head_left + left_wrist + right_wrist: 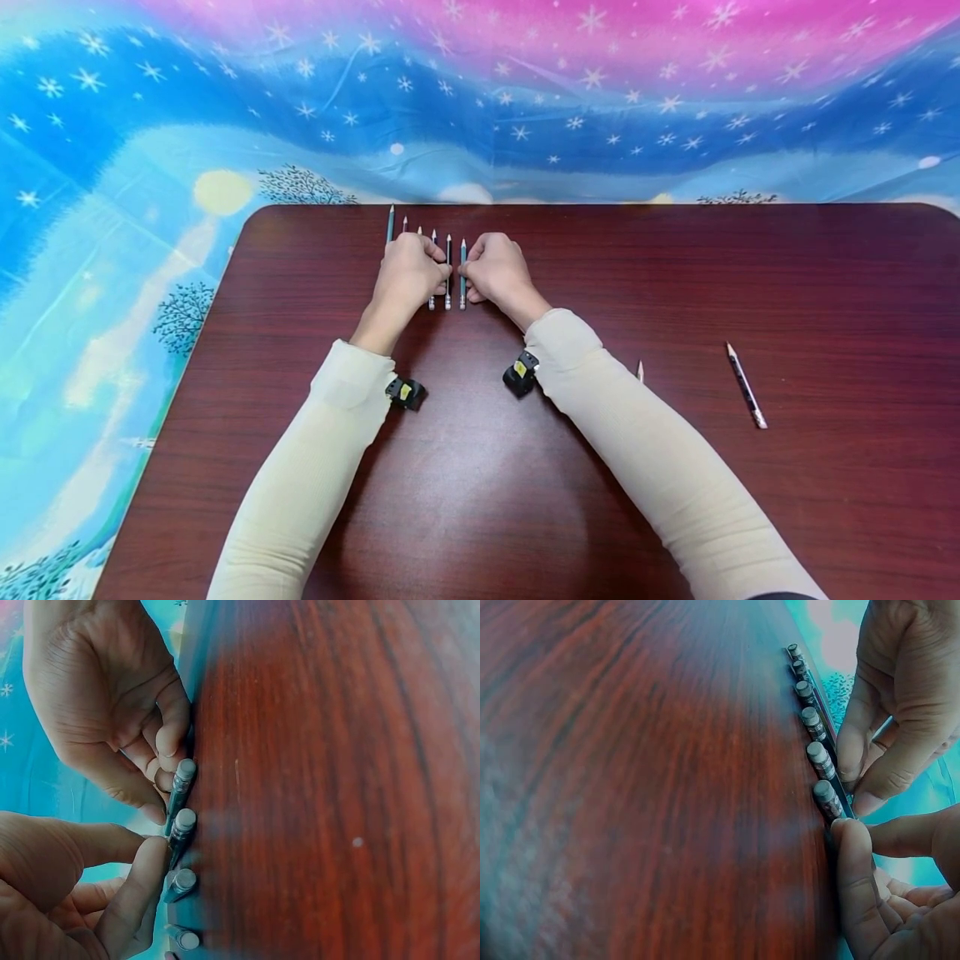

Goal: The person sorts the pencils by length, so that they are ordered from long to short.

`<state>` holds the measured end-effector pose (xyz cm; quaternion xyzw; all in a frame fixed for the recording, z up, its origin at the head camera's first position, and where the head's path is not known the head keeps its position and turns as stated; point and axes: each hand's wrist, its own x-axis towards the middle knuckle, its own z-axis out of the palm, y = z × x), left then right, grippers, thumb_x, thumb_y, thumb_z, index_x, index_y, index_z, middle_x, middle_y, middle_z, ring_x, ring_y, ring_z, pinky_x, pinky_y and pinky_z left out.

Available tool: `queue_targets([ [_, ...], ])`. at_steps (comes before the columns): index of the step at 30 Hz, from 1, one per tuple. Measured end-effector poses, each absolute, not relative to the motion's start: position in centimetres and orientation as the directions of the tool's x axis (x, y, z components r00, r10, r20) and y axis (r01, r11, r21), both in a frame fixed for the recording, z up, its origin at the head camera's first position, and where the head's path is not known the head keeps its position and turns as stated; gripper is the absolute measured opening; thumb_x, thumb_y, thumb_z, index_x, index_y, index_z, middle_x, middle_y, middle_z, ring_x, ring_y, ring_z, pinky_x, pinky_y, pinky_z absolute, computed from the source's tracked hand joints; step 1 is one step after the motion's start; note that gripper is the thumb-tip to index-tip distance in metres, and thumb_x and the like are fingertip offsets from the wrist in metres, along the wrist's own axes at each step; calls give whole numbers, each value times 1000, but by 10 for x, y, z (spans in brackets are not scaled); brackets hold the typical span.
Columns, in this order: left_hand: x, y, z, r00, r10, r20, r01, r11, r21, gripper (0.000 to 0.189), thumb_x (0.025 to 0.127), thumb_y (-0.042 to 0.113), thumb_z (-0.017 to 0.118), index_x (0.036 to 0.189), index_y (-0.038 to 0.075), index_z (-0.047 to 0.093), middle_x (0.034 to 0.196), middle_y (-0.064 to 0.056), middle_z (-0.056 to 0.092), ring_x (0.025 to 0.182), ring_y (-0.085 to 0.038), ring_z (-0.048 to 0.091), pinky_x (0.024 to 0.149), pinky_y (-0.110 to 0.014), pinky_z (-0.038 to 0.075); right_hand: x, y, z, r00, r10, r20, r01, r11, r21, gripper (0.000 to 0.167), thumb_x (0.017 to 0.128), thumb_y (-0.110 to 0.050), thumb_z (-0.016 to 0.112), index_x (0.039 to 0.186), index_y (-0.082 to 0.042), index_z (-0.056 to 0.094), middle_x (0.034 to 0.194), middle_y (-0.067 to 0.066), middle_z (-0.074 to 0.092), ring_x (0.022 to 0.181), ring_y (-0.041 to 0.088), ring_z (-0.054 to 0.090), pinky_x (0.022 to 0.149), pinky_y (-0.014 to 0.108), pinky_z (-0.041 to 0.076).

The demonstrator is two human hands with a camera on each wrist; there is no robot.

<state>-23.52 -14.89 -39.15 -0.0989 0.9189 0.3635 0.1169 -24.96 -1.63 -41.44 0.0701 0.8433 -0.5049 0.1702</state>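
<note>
Several pencils stand side by side in a row near the far table edge, points away from me and eraser ends toward me. My right hand (497, 268) pinches the rightmost one, a teal pencil (462, 250), between thumb and finger. Just left of it, my left hand (407, 271) has its thumb and finger on a dark pencil (448, 248). A longer-reaching teal pencil (390, 223) marks the row's left end, its lower part hidden behind the left hand. In the right wrist view the eraser end (826, 792) of the right-hand pencil lies flat on the table.
A dark patterned pencil (746, 385) lies apart on the right of the brown table (675, 283). The tip of another pencil (641, 371) shows beside the right sleeve, which covers the rest. A snowflake-patterned cloth (480, 100) hangs behind the far edge.
</note>
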Motion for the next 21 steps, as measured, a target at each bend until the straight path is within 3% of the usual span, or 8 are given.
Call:
queue_targets([
  [21, -236, -149, -393, -948, -85, -306, -272, 714, 645, 10, 99, 12, 70, 103, 4, 74, 104, -13, 76, 78, -18, 80, 71, -29, 65, -250, -14, -417, -933, -63, -353, 293, 433, -852, 12, 97, -1, 67, 90, -1, 58, 59, 4, 59, 40, 8, 59, 49, 25, 60],
])
